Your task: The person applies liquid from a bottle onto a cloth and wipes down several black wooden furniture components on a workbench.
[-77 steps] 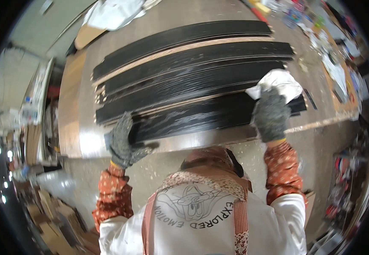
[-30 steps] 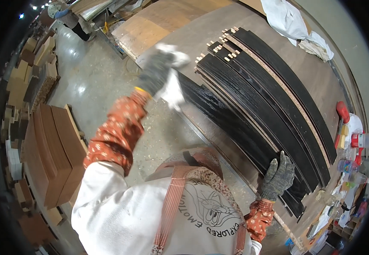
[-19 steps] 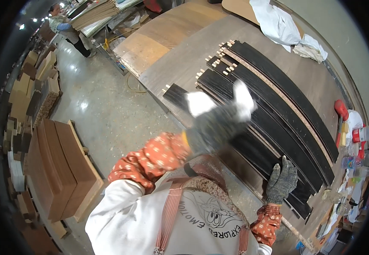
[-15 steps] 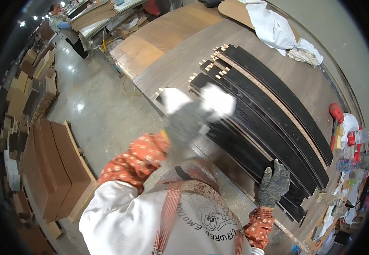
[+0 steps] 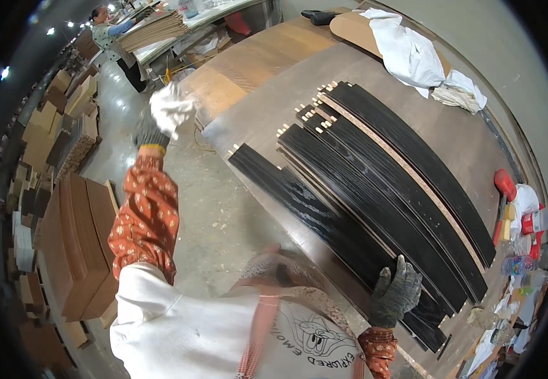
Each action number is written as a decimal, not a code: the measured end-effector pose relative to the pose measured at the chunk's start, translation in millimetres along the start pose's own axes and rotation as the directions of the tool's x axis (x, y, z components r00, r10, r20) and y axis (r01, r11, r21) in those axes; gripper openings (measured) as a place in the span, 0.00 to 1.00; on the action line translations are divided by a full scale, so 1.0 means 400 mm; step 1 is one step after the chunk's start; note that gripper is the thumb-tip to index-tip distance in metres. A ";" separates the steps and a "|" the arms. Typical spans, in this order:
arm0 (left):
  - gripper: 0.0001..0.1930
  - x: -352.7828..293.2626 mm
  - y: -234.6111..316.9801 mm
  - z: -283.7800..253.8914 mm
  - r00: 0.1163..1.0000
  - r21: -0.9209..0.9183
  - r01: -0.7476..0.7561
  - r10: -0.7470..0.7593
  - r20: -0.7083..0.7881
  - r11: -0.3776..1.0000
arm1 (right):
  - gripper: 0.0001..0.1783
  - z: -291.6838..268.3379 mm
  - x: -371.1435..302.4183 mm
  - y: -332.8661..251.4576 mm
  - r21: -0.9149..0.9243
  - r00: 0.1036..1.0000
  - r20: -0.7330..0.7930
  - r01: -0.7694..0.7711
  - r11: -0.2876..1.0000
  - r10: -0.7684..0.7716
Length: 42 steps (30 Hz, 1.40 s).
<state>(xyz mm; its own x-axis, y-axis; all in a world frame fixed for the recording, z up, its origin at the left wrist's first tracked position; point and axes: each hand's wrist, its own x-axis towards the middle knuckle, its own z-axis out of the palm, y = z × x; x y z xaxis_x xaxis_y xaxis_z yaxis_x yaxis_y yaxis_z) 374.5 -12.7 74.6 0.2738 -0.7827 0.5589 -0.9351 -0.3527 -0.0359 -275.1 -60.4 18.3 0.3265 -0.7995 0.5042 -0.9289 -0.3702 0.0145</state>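
My left hand (image 5: 150, 132), in a grey knit glove, is closed around a crumpled white rag (image 5: 172, 108). It is stretched out over the floor, off to the left of the bench and away from the boards. My right hand (image 5: 396, 295), gloved alike, lies with fingers extended on the near end of the nearest black board (image 5: 312, 205). That board has a wood-grain face with a glossy patch and pale dowels at its far end. Beyond it, several more black boards (image 5: 375, 183) lie side by side, dowels sticking out of their far ends. Raw chipboard edge shows between some.
The boards lie on a large brown worktable (image 5: 249, 120). White cloths (image 5: 410, 54) lie at its far right. Bottles (image 5: 520, 265) and a red-handled tool (image 5: 504, 184) clutter the right side. Brown panels (image 5: 75, 246) are stacked on the left. A co-worker (image 5: 116, 44) stands far left.
My left hand has swung from above the boards out to the left with the white rag, uncovering the nearest board's far end. My right hand stays on the near end of the board.
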 end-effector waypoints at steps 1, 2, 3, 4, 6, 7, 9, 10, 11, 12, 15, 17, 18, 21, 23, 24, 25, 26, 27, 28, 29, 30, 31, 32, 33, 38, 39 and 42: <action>0.16 0.073 0.006 0.005 0.984 -0.001 0.173 -0.173 -0.030 0.985 | 0.23 -0.001 -0.002 0.000 -0.045 1.000 -0.012 0.009 0.999 -0.010; 0.14 0.164 0.035 0.015 0.967 0.024 0.249 -0.247 -0.057 0.968 | 0.23 0.018 0.001 0.011 0.025 0.997 0.073 -0.027 0.999 0.025; 0.15 0.243 0.068 0.057 0.915 -0.269 0.255 -0.322 -0.244 0.929 | 0.23 0.015 0.001 0.005 0.005 0.997 0.063 -0.039 0.999 0.038; 0.16 0.310 0.110 0.097 0.929 0.159 0.110 -0.044 -0.367 0.981 | 0.23 0.013 -0.003 0.001 -0.060 0.993 0.101 -0.060 0.996 0.066; 0.18 0.475 0.224 0.117 0.988 0.251 0.052 -0.013 -0.155 0.967 | 0.23 0.017 -0.014 0.003 -0.096 0.997 0.051 -0.047 0.994 0.052; 0.17 0.531 0.259 0.194 0.913 0.035 0.022 -0.005 -0.407 0.999 | 0.22 0.018 -0.018 0.001 -0.118 0.998 0.041 -0.048 0.992 0.053; 0.14 0.652 0.493 0.161 0.978 0.270 -0.096 0.141 -0.153 0.958 | 0.22 0.012 -0.030 0.013 -0.134 0.991 0.094 -0.086 0.987 0.099; 0.13 0.736 0.450 0.297 0.813 -0.027 -0.281 0.223 -0.538 0.959 | 0.22 0.013 -0.024 0.015 -0.101 0.995 0.085 -0.052 0.994 0.060; 0.13 0.736 0.577 0.275 0.932 -0.389 -0.237 0.095 -0.351 0.890 | 0.22 0.007 -0.026 0.023 -0.148 0.989 0.098 -0.095 0.984 0.110; 0.14 0.722 0.671 0.224 0.990 -0.658 -0.061 -0.040 -0.137 0.751 | 0.22 0.002 -0.028 0.026 -0.127 0.986 0.121 -0.099 0.987 0.114; 0.12 0.835 0.665 0.551 0.829 -0.167 -0.560 0.551 -0.098 0.812 | 0.22 -0.008 -0.008 0.010 -0.088 0.974 0.198 -0.090 0.992 0.106; 0.17 0.723 0.666 0.652 0.783 -0.335 -0.602 0.617 -0.073 0.725 | 0.22 -0.015 -0.015 0.003 -0.105 0.964 0.219 -0.130 0.986 0.151; 0.20 0.670 0.639 0.705 0.816 -0.446 -0.531 0.577 -0.039 0.720 | 0.22 -0.016 -0.015 0.002 -0.115 0.960 0.236 -0.128 0.985 0.152; 0.23 0.541 0.561 0.623 0.817 -0.561 -0.381 0.551 0.166 0.735 | 0.22 -0.026 -0.001 -0.008 -0.107 0.967 0.225 -0.096 0.990 0.118; 0.21 0.481 0.481 0.495 0.678 -0.619 -0.610 0.731 -0.084 0.495 | 0.22 -0.018 -0.005 -0.005 -0.100 0.966 0.230 -0.099 0.990 0.120; 0.18 0.431 0.418 0.440 0.497 -0.596 -0.773 0.791 -0.356 0.218 | 0.22 -0.017 0.005 -0.009 -0.097 0.965 0.239 -0.084 0.992 0.105; 0.20 0.354 0.357 0.436 0.572 -0.662 -0.686 0.786 -0.235 0.302 | 0.22 -0.018 0.005 -0.011 -0.107 0.965 0.238 -0.085 0.991 0.109; 0.22 0.279 0.306 0.431 0.628 -0.710 -0.592 0.770 -0.110 0.381 | 0.22 -0.019 0.002 -0.011 -0.105 0.962 0.248 -0.090 0.990 0.114; 0.22 0.236 0.278 0.384 0.546 -0.797 -0.561 0.824 -0.154 0.222 | 0.22 -0.018 0.000 -0.012 -0.129 0.955 0.264 -0.104 0.986 0.135; 0.23 0.191 0.257 0.341 0.463 -0.862 -0.504 0.859 -0.218 0.053 | 0.22 -0.016 -0.002 -0.009 -0.108 0.958 0.261 -0.098 0.989 0.123; 0.22 0.128 0.230 0.291 0.454 -0.930 -0.292 0.888 0.070 0.223 | 0.22 -0.015 -0.006 -0.004 -0.091 0.960 0.254 -0.095 0.991 0.115; 0.21 0.099 0.214 0.244 0.386 -0.940 -0.225 0.909 0.156 0.257 | 0.22 -0.017 -0.007 -0.004 -0.099 0.960 0.248 -0.105 0.990 0.127; 0.20 0.088 0.196 0.205 0.312 -0.943 -0.178 0.925 0.216 0.280 | 0.22 -0.019 -0.006 -0.002 -0.100 0.954 0.265 -0.116 0.988 0.139; 0.19 0.091 0.178 0.173 0.254 -0.946 -0.147 0.935 0.247 0.289 | 0.22 -0.023 -0.012 -0.001 -0.111 0.947 0.279 -0.135 0.985 0.161; 0.18 0.108 0.154 0.133 0.217 -0.941 -0.125 0.934 0.285 0.316 | 0.22 -0.017 -0.019 0.008 -0.142 0.960 0.241 -0.109 0.984 0.141; 0.15 0.290 0.069 0.028 0.233 -0.909 -0.089 0.896 0.379 0.408 | 0.24 -0.016 -0.008 0.004 -0.117 0.952 0.226 -0.184 0.976 0.207; 0.14 0.313 0.071 0.032 0.295 -0.895 -0.090 0.870 0.395 0.437 | 0.25 -0.014 -0.014 0.004 -0.154 0.955 0.219 -0.168 0.974 0.200; 0.23 0.330 0.125 0.089 0.543 -0.720 -0.061 0.628 0.557 0.692 | 0.35 -0.036 -0.008 0.010 -0.117 0.922 0.340 -0.154 0.981 0.185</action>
<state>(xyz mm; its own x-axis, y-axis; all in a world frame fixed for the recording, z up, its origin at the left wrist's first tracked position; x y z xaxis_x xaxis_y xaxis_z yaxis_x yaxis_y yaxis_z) 372.0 -151.8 116.9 -0.3132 -0.9323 -0.1809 -0.8254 0.1730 0.5374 -282.5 -52.4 29.3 0.1889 -0.9665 0.1737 -0.9820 -0.1852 0.0374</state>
